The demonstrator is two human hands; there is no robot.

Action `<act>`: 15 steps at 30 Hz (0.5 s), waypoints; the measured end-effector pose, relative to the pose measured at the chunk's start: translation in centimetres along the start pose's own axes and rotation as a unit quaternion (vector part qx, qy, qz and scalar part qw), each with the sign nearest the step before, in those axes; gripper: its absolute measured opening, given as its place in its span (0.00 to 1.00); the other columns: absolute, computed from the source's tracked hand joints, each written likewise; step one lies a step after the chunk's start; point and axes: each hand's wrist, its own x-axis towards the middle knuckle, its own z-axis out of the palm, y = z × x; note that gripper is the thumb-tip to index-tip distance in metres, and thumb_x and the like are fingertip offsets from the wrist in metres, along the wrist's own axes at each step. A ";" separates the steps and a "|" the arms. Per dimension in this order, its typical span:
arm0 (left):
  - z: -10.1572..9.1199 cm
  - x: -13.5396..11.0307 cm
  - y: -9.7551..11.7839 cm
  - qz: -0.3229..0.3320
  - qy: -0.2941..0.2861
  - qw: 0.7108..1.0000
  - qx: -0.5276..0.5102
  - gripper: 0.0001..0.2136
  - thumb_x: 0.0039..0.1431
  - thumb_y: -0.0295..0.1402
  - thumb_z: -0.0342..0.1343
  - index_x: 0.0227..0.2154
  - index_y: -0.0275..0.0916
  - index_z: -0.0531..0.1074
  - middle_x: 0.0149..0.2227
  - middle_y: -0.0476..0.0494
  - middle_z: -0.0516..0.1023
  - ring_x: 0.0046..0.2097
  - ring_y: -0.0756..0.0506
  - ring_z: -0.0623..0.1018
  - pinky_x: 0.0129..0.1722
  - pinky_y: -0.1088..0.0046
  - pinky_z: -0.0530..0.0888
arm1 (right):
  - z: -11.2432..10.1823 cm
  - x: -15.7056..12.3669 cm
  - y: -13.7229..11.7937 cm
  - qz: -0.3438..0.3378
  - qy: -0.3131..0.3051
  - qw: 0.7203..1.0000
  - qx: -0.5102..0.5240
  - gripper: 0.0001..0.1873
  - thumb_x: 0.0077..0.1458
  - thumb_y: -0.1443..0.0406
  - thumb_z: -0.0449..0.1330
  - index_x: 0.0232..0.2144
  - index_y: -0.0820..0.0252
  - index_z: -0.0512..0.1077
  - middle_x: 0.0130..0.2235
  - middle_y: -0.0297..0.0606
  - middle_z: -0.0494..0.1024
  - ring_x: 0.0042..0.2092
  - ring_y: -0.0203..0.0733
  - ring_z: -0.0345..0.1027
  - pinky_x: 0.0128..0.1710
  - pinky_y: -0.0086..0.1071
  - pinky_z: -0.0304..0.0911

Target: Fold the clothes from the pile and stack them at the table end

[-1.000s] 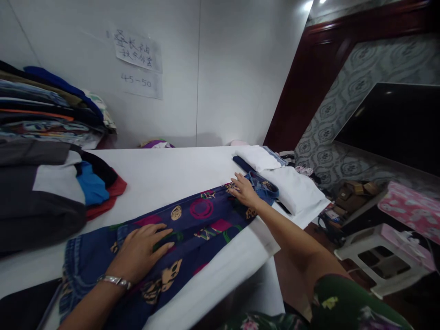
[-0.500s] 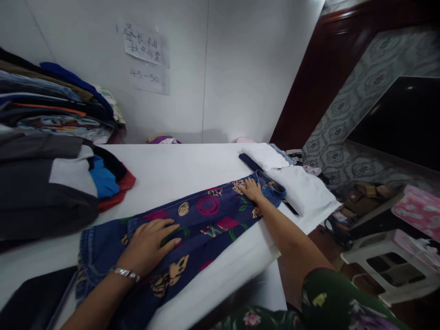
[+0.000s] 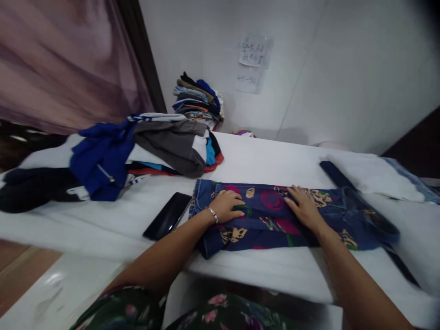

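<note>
A dark blue denim jacket (image 3: 268, 224) lies folded into a long strip on the white table, printed with magenta, tan and green shapes. Its collar end points right, and a frayed denim edge is at the left. Wearing a silver bracelet, my left hand (image 3: 225, 206) rests on the left part of the jacket with its fingers spread. Flat on the cloth nearer the middle, my right hand (image 3: 304, 208) has its fingers stretched out. Beside the jacket's left end lies a black phone or tablet (image 3: 169, 215). A dark flat strip (image 3: 338, 176) passes beneath the collar end.
Loose clothes, including a blue garment (image 3: 103, 158) and a grey garment (image 3: 172, 142), lie on the table's left. A folded stack of clothes (image 3: 197, 103) stands by the wall. White bundles (image 3: 371, 176) are at the right. Handwritten sheets (image 3: 254, 55) hang on the wall.
The view has swung left and now takes in more of the clothes there. My right hand has moved from near the collar end toward the jacket's middle. My left hand stays on the left part.
</note>
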 end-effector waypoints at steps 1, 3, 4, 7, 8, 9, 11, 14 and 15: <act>0.0 -0.1 0.2 0.000 0.001 1.000 0.001 0.16 0.53 0.42 0.59 0.44 0.44 0.76 0.49 0.43 0.75 0.51 0.39 0.70 0.51 0.56 0.63 | 0.5 -0.1 -0.7 -0.019 -0.027 0.999 -0.010 0.27 0.62 0.52 0.44 0.57 0.54 0.63 0.62 0.43 0.61 0.64 0.50 0.49 0.60 0.53 0.45; -0.1 -0.2 0.5 0.000 0.000 1.000 0.003 0.17 0.53 0.42 0.58 0.44 0.41 0.76 0.48 0.41 0.75 0.51 0.39 0.71 0.51 0.56 0.63 | 1.3 -0.4 -1.5 -0.037 -0.056 0.997 -0.031 0.26 0.62 0.52 0.44 0.57 0.52 0.63 0.61 0.42 0.62 0.63 0.51 0.52 0.59 0.54 0.47; -0.1 -0.2 0.7 -0.001 0.002 1.000 0.004 0.17 0.53 0.42 0.58 0.44 0.40 0.76 0.48 0.41 0.75 0.51 0.39 0.71 0.51 0.56 0.63 | 1.6 -0.5 -1.6 -0.041 -0.057 0.997 -0.038 0.26 0.61 0.52 0.44 0.57 0.52 0.63 0.61 0.41 0.62 0.63 0.51 0.53 0.59 0.54 0.48; -0.4 -0.3 0.9 0.001 0.018 1.000 -0.008 0.16 0.54 0.40 0.58 0.44 0.39 0.76 0.49 0.41 0.75 0.52 0.40 0.71 0.53 0.57 0.62 | 2.0 -0.6 -1.1 -0.050 -0.046 0.997 -0.047 0.26 0.62 0.52 0.44 0.58 0.52 0.62 0.61 0.41 0.62 0.63 0.50 0.53 0.58 0.53 0.50; -0.5 -0.3 0.9 0.003 0.020 1.000 -0.023 0.16 0.54 0.40 0.58 0.44 0.39 0.76 0.48 0.41 0.75 0.52 0.41 0.71 0.53 0.58 0.63 | 2.0 -0.6 -1.0 -0.053 -0.044 0.996 -0.048 0.26 0.62 0.52 0.43 0.58 0.52 0.62 0.61 0.41 0.62 0.63 0.50 0.53 0.58 0.53 0.50; -0.8 -0.3 0.8 0.003 0.024 0.999 -0.044 0.15 0.54 0.39 0.58 0.43 0.38 0.76 0.48 0.40 0.76 0.52 0.42 0.72 0.53 0.60 0.64 | 2.0 -0.7 -0.8 -0.055 -0.042 0.996 -0.049 0.26 0.62 0.52 0.43 0.58 0.53 0.62 0.61 0.41 0.62 0.63 0.51 0.53 0.58 0.54 0.50; -1.6 -0.6 0.5 -0.017 0.046 0.994 -0.094 0.14 0.54 0.37 0.58 0.43 0.38 0.76 0.47 0.41 0.77 0.50 0.44 0.73 0.52 0.65 0.66 | 1.9 -0.7 -0.7 -0.058 -0.041 0.996 -0.047 0.26 0.62 0.53 0.43 0.58 0.52 0.62 0.61 0.41 0.62 0.63 0.51 0.53 0.58 0.54 0.50; -3.0 -2.2 0.0 -0.102 0.136 0.978 -0.123 0.12 0.57 0.38 0.55 0.41 0.39 0.75 0.44 0.43 0.78 0.47 0.46 0.75 0.49 0.68 0.69 | 1.8 -0.8 -0.7 -0.060 -0.040 0.996 -0.042 0.26 0.62 0.52 0.43 0.58 0.52 0.62 0.61 0.41 0.63 0.63 0.51 0.53 0.59 0.54 0.49; -3.4 -3.1 -0.1 -0.140 0.166 0.969 -0.116 0.12 0.57 0.38 0.54 0.41 0.39 0.75 0.42 0.44 0.78 0.46 0.46 0.75 0.47 0.68 0.70 | 1.7 -0.8 -0.7 -0.061 -0.041 0.996 -0.041 0.26 0.62 0.52 0.43 0.58 0.52 0.62 0.61 0.41 0.63 0.63 0.50 0.53 0.59 0.54 0.49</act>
